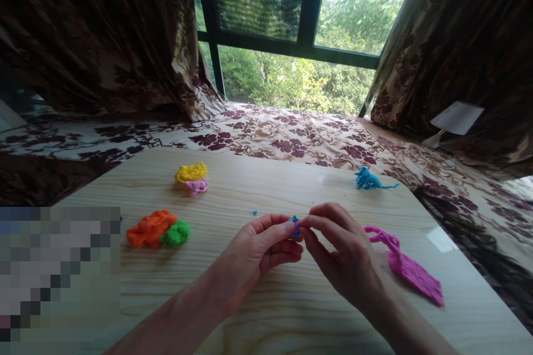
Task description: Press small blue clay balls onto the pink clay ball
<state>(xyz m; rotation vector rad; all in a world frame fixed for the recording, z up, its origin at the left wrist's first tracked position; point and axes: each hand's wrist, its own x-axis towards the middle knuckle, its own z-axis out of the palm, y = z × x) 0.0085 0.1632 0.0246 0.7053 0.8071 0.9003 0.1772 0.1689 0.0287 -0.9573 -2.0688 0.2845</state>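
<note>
Pale wood-grain tabletop point(266, 177): one small blue-and-pink clay-like piece point(295, 226), held above it in the left hand point(259, 244), its edge pinched by the right hand point(342, 244); light fingertip pressure, left grip steady, would likely best preserve its form.

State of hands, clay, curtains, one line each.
Left hand: pinching the blue-and-pink piece
Right hand: at the piece, grip unclear
Blue-and-pink piece: held, partly covered
Orange clay: lumpy
Green clay: lumpy, touching orange clay
Yellow clay: bunched
Pink clay: bunched, touching yellow clay
Blue clay: frayed at one end
Magenta clay: flattened, ropy end
Blue crumb: loose
Curtains: parted
</note>
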